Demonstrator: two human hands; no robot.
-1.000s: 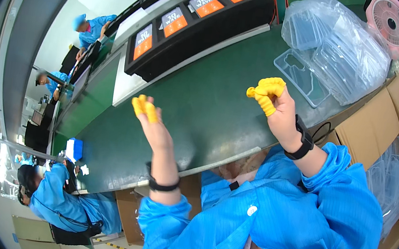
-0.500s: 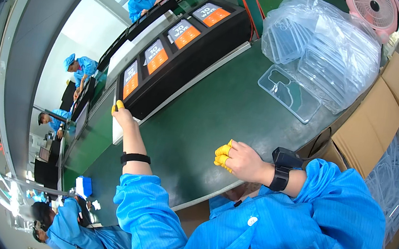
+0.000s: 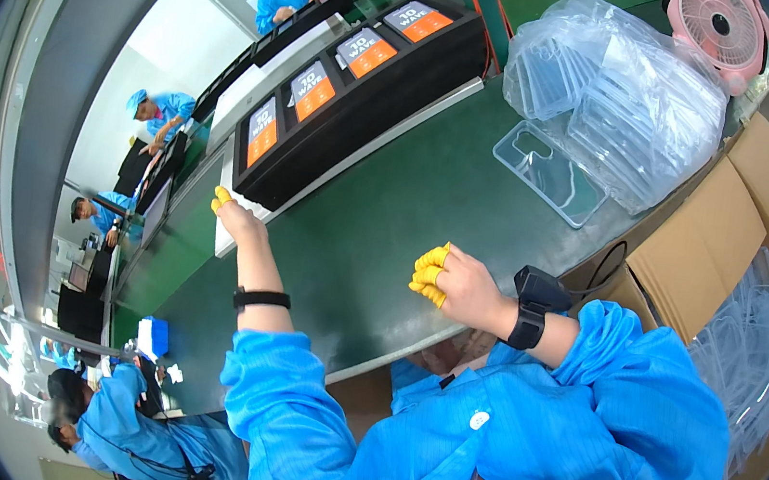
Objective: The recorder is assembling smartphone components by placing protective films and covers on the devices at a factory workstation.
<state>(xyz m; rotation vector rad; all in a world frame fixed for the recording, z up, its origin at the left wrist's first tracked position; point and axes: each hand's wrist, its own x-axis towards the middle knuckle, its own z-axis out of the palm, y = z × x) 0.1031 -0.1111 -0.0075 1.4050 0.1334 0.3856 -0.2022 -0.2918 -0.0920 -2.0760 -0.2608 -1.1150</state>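
My left hand (image 3: 240, 217), arm stretched forward, has yellow finger covers on its fingertips. It is at the near-left end of a long black tray (image 3: 379, 98), over the end of a white board (image 3: 224, 236) under the tray. Its fingers reach forward, just off the tray's corner, with nothing seen in them. Set along the tray in separate recesses are several grey-and-orange packages (image 3: 311, 91). My right hand (image 3: 461, 287) hovers over the green worktop (image 3: 358, 256) near its front edge. Its yellow-covered fingers are curled in, and no object shows in them.
At the right, a clear plastic phone-case-like shell (image 3: 557, 180) lies beside a bag of stacked clear shells (image 3: 617, 96). Nearer stands an open cardboard box (image 3: 700, 243) of clear plastic pieces. A pink fan (image 3: 718, 31) is behind. Several co-workers in blue sit along the line.
My left fingers have come slightly away from the tray's corner, which they touched before. My right hand stays curled in nearly the same place. The whole view has shifted a little.
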